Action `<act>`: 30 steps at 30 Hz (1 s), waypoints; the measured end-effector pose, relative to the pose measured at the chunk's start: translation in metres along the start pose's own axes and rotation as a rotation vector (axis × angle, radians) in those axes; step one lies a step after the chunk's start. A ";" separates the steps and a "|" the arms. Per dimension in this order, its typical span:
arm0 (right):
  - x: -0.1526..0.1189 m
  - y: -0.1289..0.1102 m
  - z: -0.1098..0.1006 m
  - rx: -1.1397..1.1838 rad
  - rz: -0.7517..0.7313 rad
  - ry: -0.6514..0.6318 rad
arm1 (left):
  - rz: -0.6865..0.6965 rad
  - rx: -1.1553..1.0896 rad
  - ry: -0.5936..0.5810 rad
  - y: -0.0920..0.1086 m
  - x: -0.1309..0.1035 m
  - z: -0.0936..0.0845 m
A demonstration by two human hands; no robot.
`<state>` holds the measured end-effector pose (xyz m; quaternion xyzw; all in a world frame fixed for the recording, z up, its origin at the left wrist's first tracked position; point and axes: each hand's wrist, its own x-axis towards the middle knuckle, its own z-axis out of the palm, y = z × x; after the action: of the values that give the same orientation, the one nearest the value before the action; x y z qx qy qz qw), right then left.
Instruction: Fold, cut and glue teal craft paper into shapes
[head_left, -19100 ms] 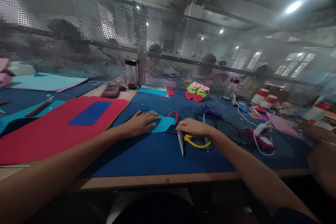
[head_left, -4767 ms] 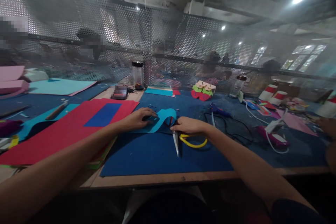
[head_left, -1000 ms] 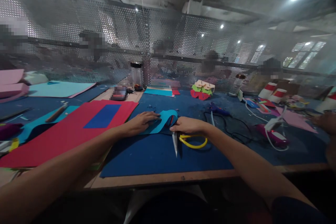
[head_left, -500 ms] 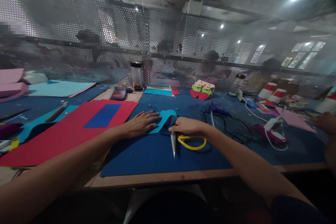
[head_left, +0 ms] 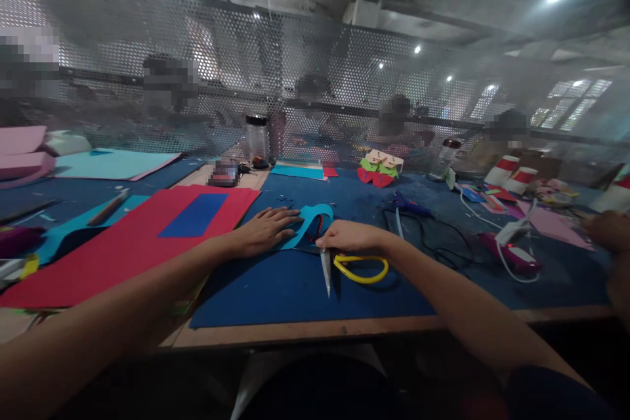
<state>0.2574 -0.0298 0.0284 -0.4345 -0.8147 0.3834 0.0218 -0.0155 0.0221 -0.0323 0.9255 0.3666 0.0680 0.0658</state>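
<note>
Nearest, the wooden edge of the table [head_left: 344,331] runs along the front of a dark blue mat [head_left: 275,295]. On it are yellow-handled scissors [head_left: 361,269], one bright metal blade pointing back towards the person, the yellow loop lying just beside it under the wrist. The right hand [head_left: 352,236] is curled tight at the root of that blade, gripping the scissors; whether it also pins the paper's end is hidden. Level with it, the left hand [head_left: 268,231] lies palm down with fingers spread, their tips on the turquoise sheet [head_left: 315,213]. That piece sits between the two hands, smooth and plain, its right part rising off the mat in a rounded curl with shadow inside and a sliver of red showing through. To the left, a blue rectangle [head_left: 194,215] rests on red sheets [head_left: 113,256]. To the right are a magenta glue gun [head_left: 514,259] and, farther back, a blue glue gun [head_left: 412,206]. Behind, a layered cutout [head_left: 378,169] of red, green and cream stands near the perforated metal screen [head_left: 319,59], with a dark-lidded jar [head_left: 257,141] to its left.
</note>
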 end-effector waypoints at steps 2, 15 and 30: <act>0.001 0.001 0.000 0.000 -0.002 0.001 | 0.000 0.000 0.002 -0.001 0.000 0.001; 0.000 -0.006 0.003 -0.038 0.000 -0.009 | 0.026 0.013 0.039 -0.001 0.002 0.001; 0.001 -0.007 0.003 -0.108 0.027 0.016 | -0.003 0.014 0.065 -0.020 0.002 -0.001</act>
<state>0.2511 -0.0335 0.0300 -0.4488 -0.8282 0.3356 -0.0005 -0.0280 0.0380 -0.0343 0.9227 0.3705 0.0954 0.0473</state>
